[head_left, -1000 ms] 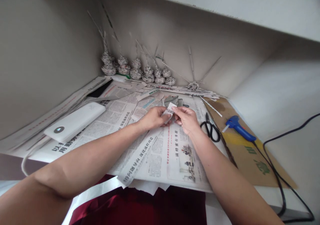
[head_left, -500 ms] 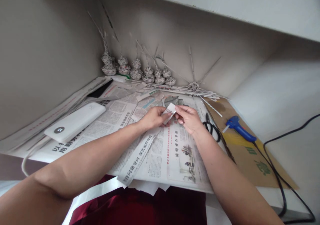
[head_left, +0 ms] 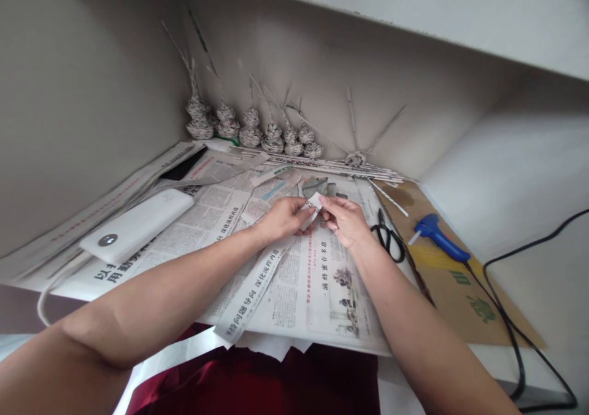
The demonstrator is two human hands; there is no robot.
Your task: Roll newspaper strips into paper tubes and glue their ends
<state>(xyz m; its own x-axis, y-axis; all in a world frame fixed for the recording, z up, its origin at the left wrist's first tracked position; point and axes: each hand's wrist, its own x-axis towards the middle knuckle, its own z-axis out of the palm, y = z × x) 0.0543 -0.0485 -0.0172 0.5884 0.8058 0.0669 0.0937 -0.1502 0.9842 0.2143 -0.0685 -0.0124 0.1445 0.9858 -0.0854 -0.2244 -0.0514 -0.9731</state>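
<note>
The left hand (head_left: 281,217) and right hand (head_left: 346,220) both pinch a small newspaper strip (head_left: 312,206) between closed fingers, above the spread newspapers (head_left: 294,280) mid-surface; black scissors (head_left: 389,237) lie just beside the right hand.

Soft, even daylight fills the scene, dim rather than bright, and seems to come from the right, where the wall (head_left: 519,157) is palest; the left wall (head_left: 78,114) sits in grey shade. Shadows are faint and blurred, the clearest a soft one under the hands on the newspaper (head_left: 294,267). There is no hard glare, only a mild sheen on the white power bank (head_left: 138,221). The wide lens bends straight edges strongly toward the corners and stretches the near forearms. Print near the middle reads sharp; the far paper figures (head_left: 251,129) look softer.
</note>
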